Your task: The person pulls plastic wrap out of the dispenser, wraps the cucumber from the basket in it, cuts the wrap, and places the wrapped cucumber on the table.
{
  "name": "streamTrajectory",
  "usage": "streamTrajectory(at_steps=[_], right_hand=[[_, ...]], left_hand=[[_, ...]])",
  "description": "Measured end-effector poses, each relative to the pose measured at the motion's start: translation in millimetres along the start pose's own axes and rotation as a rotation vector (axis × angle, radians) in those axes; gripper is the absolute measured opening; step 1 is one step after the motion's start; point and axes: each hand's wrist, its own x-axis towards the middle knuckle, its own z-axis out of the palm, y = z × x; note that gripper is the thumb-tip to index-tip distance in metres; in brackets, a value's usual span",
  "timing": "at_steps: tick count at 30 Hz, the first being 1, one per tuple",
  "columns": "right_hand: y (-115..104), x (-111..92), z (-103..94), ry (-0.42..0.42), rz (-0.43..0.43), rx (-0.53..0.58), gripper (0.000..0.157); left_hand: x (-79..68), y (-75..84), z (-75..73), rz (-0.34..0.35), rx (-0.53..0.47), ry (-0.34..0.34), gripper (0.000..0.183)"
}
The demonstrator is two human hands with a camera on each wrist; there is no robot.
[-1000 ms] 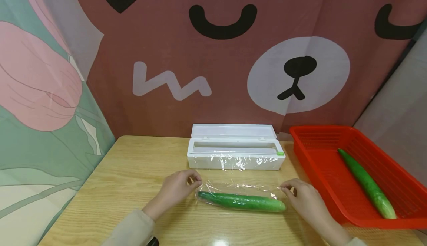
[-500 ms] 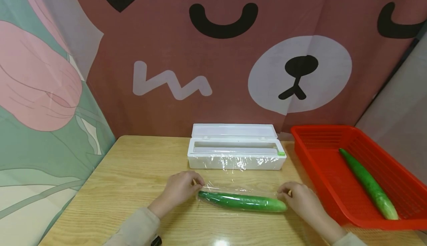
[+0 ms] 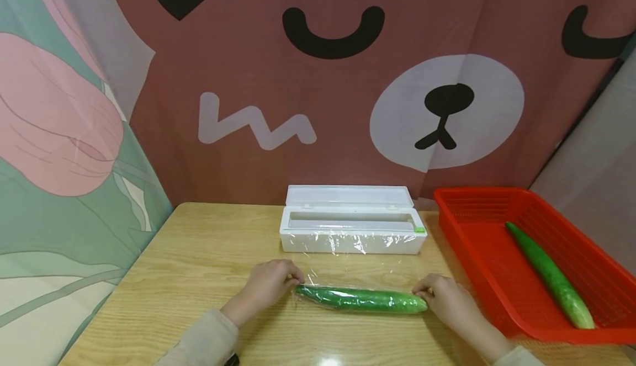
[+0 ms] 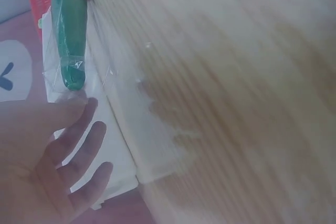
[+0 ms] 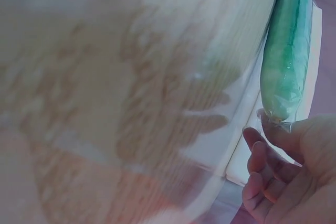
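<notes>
A green cucumber point(image 3: 362, 300) lies crosswise on the wooden table, covered by clear cling film point(image 4: 79, 62) that shines along its skin. At its dark left end, my left hand point(image 3: 272, 284) pinches the film between thumb and index finger; in the left wrist view the other fingers are spread loosely. My right hand point(image 3: 449, 298) pinches film at the pale right end, thumb and forefinger close to the tip. Behind the cucumber stands a white cling film dispenser point(image 3: 353, 244), lid up, the roll showing inside. Film hangs over its front and reaches the table.
To the right stands a red plastic basket point(image 3: 477, 266) holding another cucumber point(image 3: 546, 273). A green slider point(image 3: 419, 229) sits at the dispenser's right end. Behind the wooden table point(image 3: 208, 244) hangs a curtain point(image 3: 343, 106) printed with a bear face.
Both hands have come down and slightly inward with the film, which stood raised behind the cucumber and now lies over it. The dispenser and basket have stayed put.
</notes>
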Motion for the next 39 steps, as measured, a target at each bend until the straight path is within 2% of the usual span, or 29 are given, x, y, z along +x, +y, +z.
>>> streamTrajectory(at_steps=[6,11,15,21,26,32,39], right_hand=[[-1.0,-4.1,-6.9,0.002,0.022,0.002,0.008],[-3.5,-6.5,-13.8,0.017,0.060,0.057,0.002],[-2.9,-7.0,-12.7,-0.016,0.048,0.157,0.012],[1.9,-6.8,-4.7,-0.024,-0.052,0.241,0.028],[4.2,-5.7,-2.1,-0.023,-0.067,0.275,0.027],[6.1,-2.0,-2.9,-0.043,-0.047,0.299,0.024],[8.5,3.0,-0.7,-0.065,0.035,0.323,0.021]], left_hand=[[-3.2,-1.9,-1.2,-0.010,0.022,0.016,0.007],[-5.1,-0.8,-2.9,-0.005,-0.034,-0.007,0.010],[-7.1,-0.8,-2.7,0.023,-0.067,-0.040,0.014],[-7.8,-2.1,1.4,0.031,-0.074,-0.045,0.029],[-5.9,-0.6,5.2,0.033,-0.049,-0.050,0.021],[-5.2,2.0,4.3,-0.002,-0.063,-0.056,0.015],[-5.8,2.2,5.2,-0.044,-0.101,-0.073,0.015]])
